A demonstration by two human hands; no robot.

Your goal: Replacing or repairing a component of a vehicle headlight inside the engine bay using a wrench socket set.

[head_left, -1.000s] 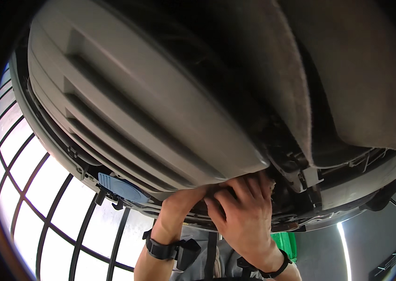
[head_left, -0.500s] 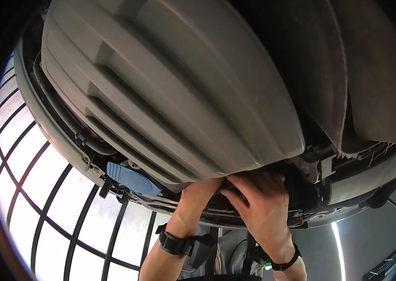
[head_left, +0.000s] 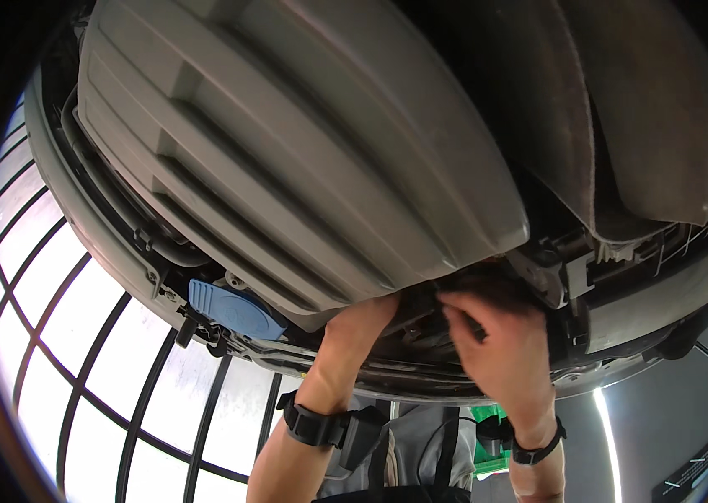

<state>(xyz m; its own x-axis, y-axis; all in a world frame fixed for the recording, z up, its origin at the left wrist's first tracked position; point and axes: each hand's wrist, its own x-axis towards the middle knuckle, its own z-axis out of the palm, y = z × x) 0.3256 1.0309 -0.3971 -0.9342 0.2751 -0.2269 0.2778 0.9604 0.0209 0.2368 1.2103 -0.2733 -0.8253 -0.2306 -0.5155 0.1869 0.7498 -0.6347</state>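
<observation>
A large ribbed grey plastic panel (head_left: 287,168) fills the upper middle of the head view, part of what looks like a vehicle's front end or underside. My left hand (head_left: 364,320) reaches under its lower edge, with the fingers hidden behind it. To the right of it, my right hand (head_left: 505,335) is in the dark gap below the panel's lower right corner. Its thumb and forefinger come together at the tips, the other fingers lying in shadow and blurred. Anything small between those tips cannot be made out. Dark parts (head_left: 413,323) show between both hands.
A blue plastic piece (head_left: 235,310) sits left of my left hand, along the curved rim (head_left: 77,226). Dark flexible flaps (head_left: 656,117) hang at the upper right, above a metal bracket (head_left: 578,277). A green object (head_left: 488,461) shows beyond my right wrist.
My right hand has moved to the right, away from my left hand, opening a gap between them. The panel appears slightly higher in view. A green object has come into sight by my right wrist.
</observation>
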